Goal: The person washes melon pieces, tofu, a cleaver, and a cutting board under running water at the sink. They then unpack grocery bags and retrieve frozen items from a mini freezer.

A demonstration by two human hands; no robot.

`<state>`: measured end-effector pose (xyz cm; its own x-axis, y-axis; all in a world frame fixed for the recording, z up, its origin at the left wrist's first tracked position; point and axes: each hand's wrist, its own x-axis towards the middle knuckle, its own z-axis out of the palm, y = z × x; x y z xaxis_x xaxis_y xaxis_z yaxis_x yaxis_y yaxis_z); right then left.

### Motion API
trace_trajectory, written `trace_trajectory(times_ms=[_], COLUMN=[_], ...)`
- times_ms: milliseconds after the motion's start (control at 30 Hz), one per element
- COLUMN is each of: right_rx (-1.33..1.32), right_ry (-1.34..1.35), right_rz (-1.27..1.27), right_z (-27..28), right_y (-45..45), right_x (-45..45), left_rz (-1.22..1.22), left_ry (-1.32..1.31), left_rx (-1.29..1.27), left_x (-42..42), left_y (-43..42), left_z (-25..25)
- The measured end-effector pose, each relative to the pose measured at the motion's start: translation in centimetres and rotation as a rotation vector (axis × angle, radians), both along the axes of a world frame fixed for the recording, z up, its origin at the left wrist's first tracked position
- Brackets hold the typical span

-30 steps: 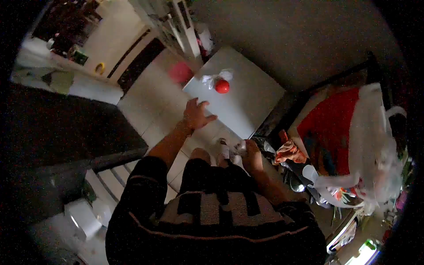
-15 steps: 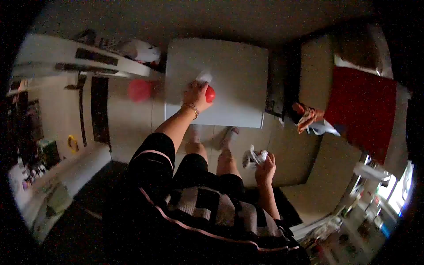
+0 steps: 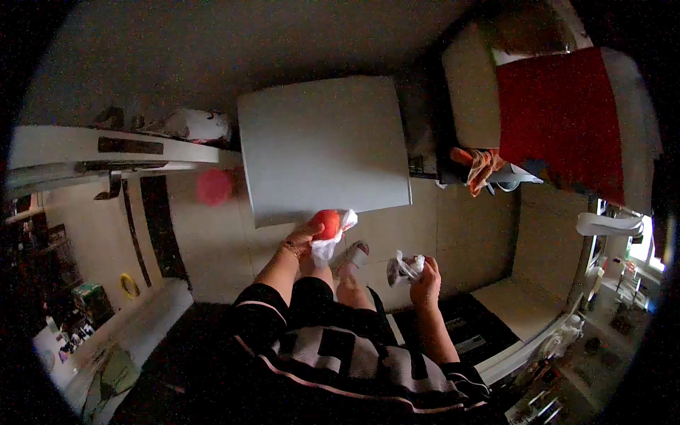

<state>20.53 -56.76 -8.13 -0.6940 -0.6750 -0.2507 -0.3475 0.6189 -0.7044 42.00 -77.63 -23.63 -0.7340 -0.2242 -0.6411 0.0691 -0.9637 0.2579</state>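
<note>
My left hand (image 3: pixel 304 239) is closed around a tomato (image 3: pixel 326 224), red and round, together with a thin white plastic bag (image 3: pixel 324 249) that hangs loosely below and beside it. Both are just off the near edge of a white flat-topped unit (image 3: pixel 322 149). Lower right, my right hand (image 3: pixel 426 285) grips the gathered top of a small plastic bag (image 3: pixel 404 270). Its contents look dark and cannot be made out. The two hands are apart, both in front of my body above the tiled floor.
A red cloth (image 3: pixel 559 127) covers a surface at the upper right, with an orange cloth (image 3: pixel 484 170) hanging beside it. A pink round object (image 3: pixel 214 186) is left of the white unit. Shelves with small items (image 3: pixel 74 336) stand far left.
My left hand has drawn back from over the white unit toward my body, bringing the tomato and white bag. My right hand stays nearly in place. The camera view has shifted.
</note>
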Motion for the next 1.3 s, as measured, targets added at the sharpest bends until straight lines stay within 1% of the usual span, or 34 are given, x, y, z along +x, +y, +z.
trace_trajectory(times_ms=[67, 100, 133, 167, 200, 233, 267, 333, 367, 400, 467, 500, 600, 633, 667, 700, 733, 767, 800, 867, 900, 1000, 1033, 1100, 1133, 1200, 1233, 1300], right_rx=[-0.173, -0.210, -0.248, -0.233, -0.078, 0.052, 0.075, 0.098, 0.107, 0.062, -0.032, 0.113, 0.128, 0.031, -0.077, -0.005, 0.058, 0.051, 0.026, 0.003, 0.041, -0.013, 0.014, 0.098, 0.136, 0.169, 0.183, 0.154], right_ry=[-0.335, -0.429, -0.519, -0.541, -0.295, -0.011, -0.025, -0.035, -0.100, -0.164, -0.275, 0.083, 0.110, -0.203, -0.474, -0.346, -0.211, -0.268, -0.195, -0.060, -0.131, -0.048, -0.157, -0.055, -0.010, -0.106, -0.148, -0.089], right_rz=[-0.288, -0.351, -0.418, -0.410, -0.164, 0.046, 0.069, 0.087, 0.010, -0.049, -0.170, 0.122, 0.014, -0.181, -0.423, -0.348, -0.260, -0.289, -0.247, -0.177, -0.206, -0.210, -0.258, -0.160, -0.107, -0.151, -0.173, -0.082], right_z=[-0.7, -1.0, -1.3, -1.2, -1.9, -2.1, -1.6, -1.5, -2.7, -3.1, -3.6, -4.7, -5.8, -6.0, -6.2, -6.3, -6.7, -10.3, -9.6, -7.5, -7.5, -8.2, -8.6, -8.5, -8.3, -7.5, -7.4, -8.4], right_y=[0.9, 1.0, 1.1, 1.1, 1.9, 2.1, 2.0, 1.3, 1.7, 1.5, 0.8, 1.4, 0.3, -0.3, -0.9, -1.3, -1.4, 0.3, -0.6, -2.3, -2.5, -2.1, -1.8, -1.2, -1.2, -1.5, -1.7, -0.8], right_x=[0.7, 0.5, 0.4, 0.3, 0.1, -0.1, 0.0, -0.4, -0.4, 0.0, 0.0, -0.6, -0.5, -0.4, -0.4, -0.4, -0.6, -1.0, -1.1, -0.6, -0.6, -0.4, -0.7, -1.1, -1.2, -1.1, -1.1, -0.8], left_rz=[0.007, 0.014, 0.071, 0.127, 0.182, 0.166, 0.166, 0.137, 0.100, 0.091, 0.040, 0.036, 0.143, 0.166, 0.120, 0.080, 0.065, 0.051, -0.089, -0.040, -0.019, 0.157, 0.160, 0.163, 0.177, 0.166, 0.161, 0.231], left_ry=[0.132, 0.199, 0.189, 0.174, 0.154, 0.079, 0.082, 0.108, 0.159, 0.104, 0.123, 0.202, 0.224, 0.227, 0.217, 0.199, 0.255, 0.311, 0.313, 0.212, 0.175, 0.050, 0.097, 0.186, 0.206, 0.243, 0.268, 0.229], left_rx=[0.040, 0.059, 0.086, 0.114, 0.143, 0.065, 0.080, 0.090, 0.077, -0.028, -0.093, -0.122, -0.303, -0.375, -0.242, -0.106, -0.133, -0.160, -0.154, -0.194, -0.089, -0.009, 0.038, 0.133, 0.099, 0.130, 0.144, 0.072], left_x=[-0.2, -0.5, -0.8, -0.9, -0.6, -0.6, -0.2, -0.8, -0.8, -0.2, 0.0, -0.1, -0.3, -0.1, 0.1, 0.2, -1.1, -2.4, -1.6, -1.1, -0.5, 0.8, 0.8, 0.7, 0.3, 1.2, 1.1, 1.5], left_y=[-0.6, -0.8, -0.6, -0.1, 0.2, 0.0, 0.2, 0.1, 0.3, 0.3, -0.2, 0.0, -0.1, -0.6, -2.1, -3.7, -4.6, -5.5, -5.2, -2.9, -1.9, -0.5, -0.6, -0.7, -0.7, 0.0, 0.0, 0.8], left_z=[0.0, -0.4, -1.1, -1.9, -2.4, -1.9, -0.8, -0.2, -1.3, -1.4, -1.2, -1.5, -0.2, 0.0, -0.5, -1.0, 3.4, 7.9, 7.1, 6.6, 5.8, 1.4, 1.1, 0.5, 0.8, -2.3, -3.0, -3.9])
